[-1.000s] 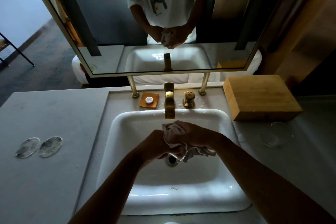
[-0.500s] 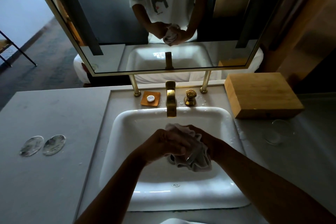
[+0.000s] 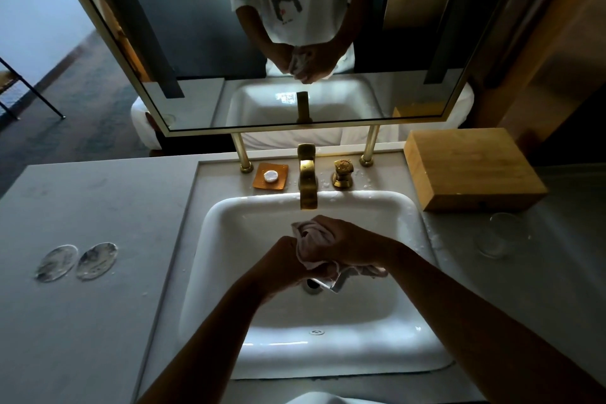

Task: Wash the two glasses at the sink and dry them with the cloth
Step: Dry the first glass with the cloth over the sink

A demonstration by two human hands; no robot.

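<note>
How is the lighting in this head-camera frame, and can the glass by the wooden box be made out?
Head view: dim overall, hands and forearms near-silhouettes; bright glare strips on the sink front wall; wide-angle bend in the mirror frame; the glass beside the wooden box is faint, only its outline showing.

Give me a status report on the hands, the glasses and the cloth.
Both hands, left and right, grip bunched cloth over sink. One glass on counter, right. Second glass not visible. Nothing blocking.

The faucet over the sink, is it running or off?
Off, it seems. No stream shows under the brass faucet, and both hands hold the cloth just below the spout.
</note>
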